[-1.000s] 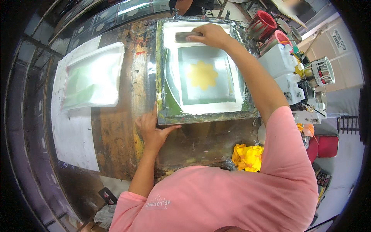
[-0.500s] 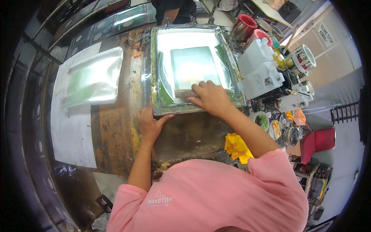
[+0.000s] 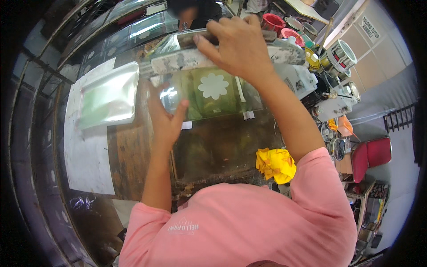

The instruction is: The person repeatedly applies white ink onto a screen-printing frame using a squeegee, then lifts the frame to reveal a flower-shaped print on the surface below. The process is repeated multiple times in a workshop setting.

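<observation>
The screen printing frame (image 3: 167,62) is tilted up, its near edge raised toward me and spattered with paint. My right hand (image 3: 242,49) is closed over a squeegee (image 3: 187,41) at the top of that edge. Below the frame, a clear plastic sheet with a white flower shape (image 3: 213,86) lies on the worktable, above a greenish area. My left hand (image 3: 164,118) is beside the sheet's left side, thumb apart from the fingers. Its fingertips are blurred under the frame's left end, and I cannot tell whether they touch it.
A stack of clear plastic sheets (image 3: 111,95) lies on white paper (image 3: 86,160) at the left. A crumpled yellow cloth (image 3: 275,165) sits near my right arm. Paint cans (image 3: 340,58) and white jugs (image 3: 302,82) crowd the right side. Across the table is another person (image 3: 198,18).
The frame has swung up from the table, uncovering the sheet with the white flower. My right hand has moved up and away with the squeegee. My left hand has shifted slightly up and left.
</observation>
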Demonstrator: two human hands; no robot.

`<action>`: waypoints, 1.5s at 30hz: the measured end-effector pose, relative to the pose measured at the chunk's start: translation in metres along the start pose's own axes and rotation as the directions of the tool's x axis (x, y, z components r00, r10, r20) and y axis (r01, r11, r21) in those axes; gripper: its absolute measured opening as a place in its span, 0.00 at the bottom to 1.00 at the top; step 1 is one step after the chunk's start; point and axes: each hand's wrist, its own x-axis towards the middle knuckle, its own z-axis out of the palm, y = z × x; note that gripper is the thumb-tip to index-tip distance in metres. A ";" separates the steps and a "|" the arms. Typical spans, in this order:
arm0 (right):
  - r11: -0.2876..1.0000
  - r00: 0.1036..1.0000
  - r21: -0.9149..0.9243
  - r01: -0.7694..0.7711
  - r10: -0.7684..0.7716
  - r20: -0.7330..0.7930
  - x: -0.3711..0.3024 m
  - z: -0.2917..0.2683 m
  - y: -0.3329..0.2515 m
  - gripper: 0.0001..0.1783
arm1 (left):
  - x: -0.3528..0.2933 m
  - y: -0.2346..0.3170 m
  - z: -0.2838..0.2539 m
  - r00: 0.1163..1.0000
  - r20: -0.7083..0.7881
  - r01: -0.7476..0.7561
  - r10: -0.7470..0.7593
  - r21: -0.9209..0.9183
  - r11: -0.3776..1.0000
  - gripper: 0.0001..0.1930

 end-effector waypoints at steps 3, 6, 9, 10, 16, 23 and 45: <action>0.997 0.999 0.051 -0.055 0.054 0.006 0.029 -0.004 0.009 0.24 | -0.039 -0.022 0.013 0.974 0.192 -0.017 -0.122 0.597 0.802 0.52; 0.975 0.993 0.192 -0.113 0.105 0.052 0.053 -0.010 0.018 0.23 | -0.074 -0.045 0.029 0.950 0.224 -0.030 -0.220 0.762 0.647 0.54; 0.979 0.977 0.116 -0.167 0.149 0.150 0.066 -0.011 0.025 0.25 | -0.078 -0.053 0.036 0.910 0.283 0.022 -0.303 0.697 0.717 0.57; 0.970 0.978 0.162 -0.182 0.163 0.127 0.071 -0.007 0.026 0.27 | -0.072 -0.051 0.036 0.905 0.292 0.045 -0.310 0.658 0.752 0.58; 0.991 0.990 0.069 -0.117 0.111 0.087 0.088 0.001 0.038 0.30 | 0.006 -0.009 0.036 0.999 -0.051 -0.003 0.011 0.167 0.986 0.32; 0.987 0.987 0.093 -0.131 0.121 0.106 0.080 -0.006 0.031 0.27 | 0.042 -0.040 -0.028 0.960 -0.219 0.124 -0.171 -0.213 0.969 0.28; 0.985 0.971 0.042 -0.169 0.159 0.178 0.060 -0.020 0.000 0.24 | 0.008 -0.208 -0.131 0.989 0.012 0.084 -0.145 0.767 0.636 0.35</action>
